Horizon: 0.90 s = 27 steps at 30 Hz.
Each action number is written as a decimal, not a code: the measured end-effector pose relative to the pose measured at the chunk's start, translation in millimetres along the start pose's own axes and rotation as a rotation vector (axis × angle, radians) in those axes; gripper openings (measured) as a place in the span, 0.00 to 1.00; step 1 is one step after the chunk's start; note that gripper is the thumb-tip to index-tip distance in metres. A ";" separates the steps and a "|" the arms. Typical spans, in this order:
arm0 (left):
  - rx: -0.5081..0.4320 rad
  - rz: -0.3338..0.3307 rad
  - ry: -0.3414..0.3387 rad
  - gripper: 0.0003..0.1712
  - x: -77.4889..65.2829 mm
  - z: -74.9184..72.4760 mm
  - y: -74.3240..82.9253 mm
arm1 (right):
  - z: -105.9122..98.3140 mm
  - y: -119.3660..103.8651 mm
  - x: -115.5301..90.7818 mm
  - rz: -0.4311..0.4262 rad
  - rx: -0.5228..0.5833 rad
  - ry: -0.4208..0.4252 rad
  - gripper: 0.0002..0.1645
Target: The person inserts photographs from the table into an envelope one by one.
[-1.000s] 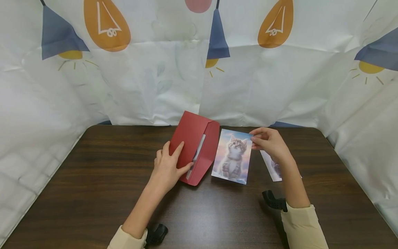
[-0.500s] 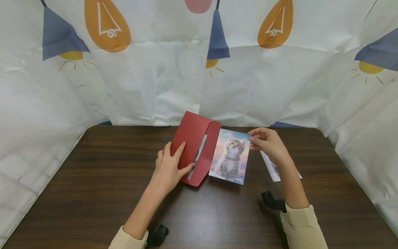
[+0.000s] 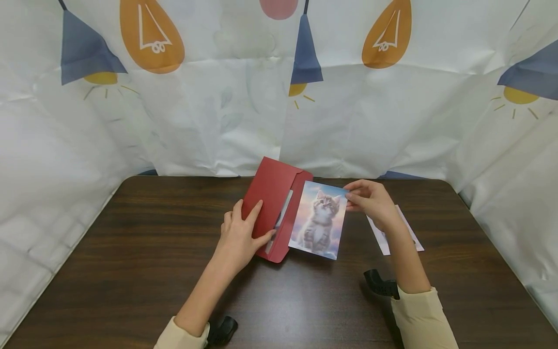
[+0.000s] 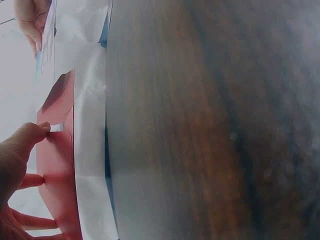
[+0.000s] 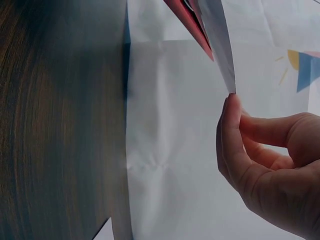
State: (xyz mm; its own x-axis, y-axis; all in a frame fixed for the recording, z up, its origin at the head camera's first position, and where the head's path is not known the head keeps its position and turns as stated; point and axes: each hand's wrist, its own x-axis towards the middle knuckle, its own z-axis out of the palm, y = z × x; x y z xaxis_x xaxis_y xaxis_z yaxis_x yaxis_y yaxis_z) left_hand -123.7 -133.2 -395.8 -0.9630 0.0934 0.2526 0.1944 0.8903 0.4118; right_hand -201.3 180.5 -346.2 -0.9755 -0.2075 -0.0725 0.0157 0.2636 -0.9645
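Note:
A red envelope [image 3: 268, 194] stands tilted above the table with its flap folded open to the right. My left hand [image 3: 237, 237] grips it, thumb at the opening and fingers spread over its body. Something pale shows inside the slot. Between thumb and fingertips, my right hand [image 3: 370, 201] pinches the upper right corner of a kitten picture card [image 3: 320, 220]. The card's left edge overlaps the flap in the head view. In the right wrist view the card [image 5: 220, 42] appears nearly edge-on, close to the red envelope [image 5: 192, 27].
Another picture card [image 3: 380, 236] lies on the dark wooden table [image 3: 131, 271], partly hidden by my right forearm. Black wrist mounts [image 3: 222, 330] sit at both sleeves. A white printed curtain [image 3: 196, 121] hangs behind the table and along its sides.
The kitten card has moved left with my right hand and now overlaps the envelope flap. The envelope and my left hand have shifted slightly right.

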 end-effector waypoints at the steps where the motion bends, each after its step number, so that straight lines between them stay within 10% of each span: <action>1: 0.003 0.002 -0.001 0.46 -0.1 0.2 0.4 | 0.4 0.0 0.0 0.000 0.001 0.000 0.19; 27: 0.008 0.027 0.001 0.46 -1.7 0.6 5.8 | 5.2 -0.6 1.7 0.031 0.030 -0.019 0.19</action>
State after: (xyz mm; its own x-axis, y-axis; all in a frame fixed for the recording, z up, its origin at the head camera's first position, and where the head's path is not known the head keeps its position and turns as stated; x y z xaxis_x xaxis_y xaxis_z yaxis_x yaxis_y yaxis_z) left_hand -121.0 -127.9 -394.3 -0.9571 0.1173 0.2649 0.2192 0.8911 0.3973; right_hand -201.8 175.1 -347.1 -0.9701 -0.2176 -0.1074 0.0530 0.2419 -0.9688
